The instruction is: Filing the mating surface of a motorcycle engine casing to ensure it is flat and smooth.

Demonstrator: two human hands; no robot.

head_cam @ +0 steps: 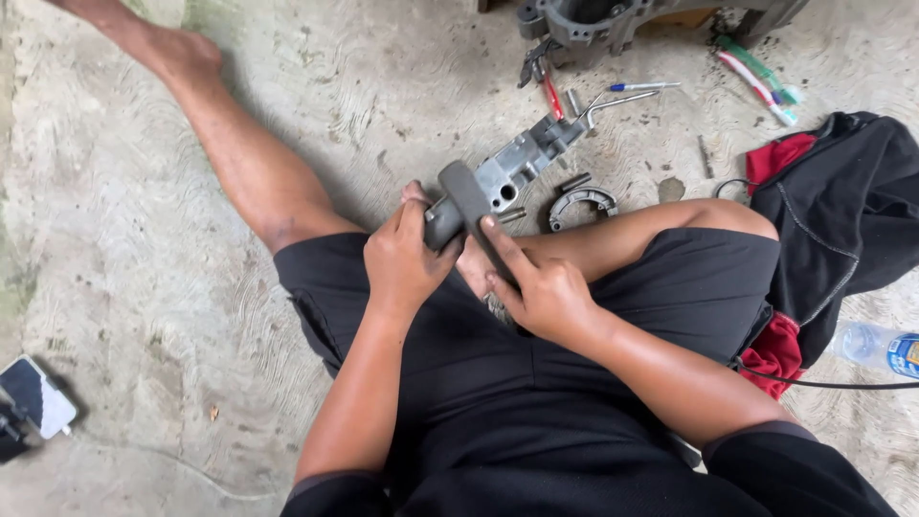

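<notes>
Grey rubber strip (pixel 472 213) was held over the lap of a person seated on the floor, draped across the near end of a grey cast-metal part (pixel 517 165) that reached away toward the top of the view. The left hand (pixel 406 263) was wrapped around the near end of that part, fingers curled shut on it. The right hand (pixel 546 290) was laid along the strip, its fingers together and pressed on the rubber, the forefinger stretched up its length.

Rough, pale concrete floor (pixel 144 239) was seen all round, scored with swirled trowel marks and stained greenish at the left edge. A curved metal shoe (pixel 580 205) was lying just beyond the knee, near the metal part. Farther off, a blue pen (pixel 643 86), red-handled pliers (pixel 549 91) and a larger dark casting (pixel 613 21) were spread on the concrete. Dark and red cloth (pixel 842 211) was heaped at the right, with a plastic bottle (pixel 876 347) beside it. A phone (pixel 36 397) was lying at the lower left.
</notes>
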